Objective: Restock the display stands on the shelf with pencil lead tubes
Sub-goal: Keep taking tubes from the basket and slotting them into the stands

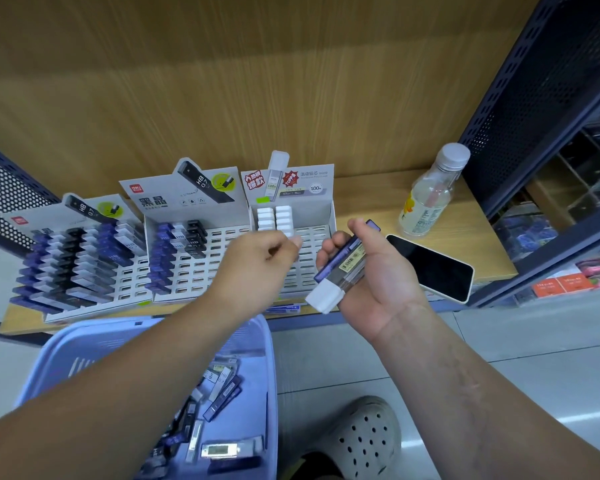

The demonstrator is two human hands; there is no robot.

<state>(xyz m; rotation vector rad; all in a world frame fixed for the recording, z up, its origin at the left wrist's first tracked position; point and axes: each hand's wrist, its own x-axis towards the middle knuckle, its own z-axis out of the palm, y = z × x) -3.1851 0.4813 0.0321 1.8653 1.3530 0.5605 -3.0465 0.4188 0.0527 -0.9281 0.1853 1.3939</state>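
My right hand (378, 271) has its fingers clamped round a bunch of lead tubes (340, 268), white cap pointing to 7 o'clock. My left hand (257, 258) is curled over the rightmost display stand (312, 233), and I honestly can't tell if it's pinching anything. Spare tubes are in the basket (84, 337) at 6 o'clock.

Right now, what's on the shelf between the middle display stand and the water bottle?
Head view: beside the middle stand comes the third display stand, holding white-capped tubes, then bare wooden shelf up to the bottle.

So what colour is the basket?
The basket is pale lilac-blue; the head view shows it best.
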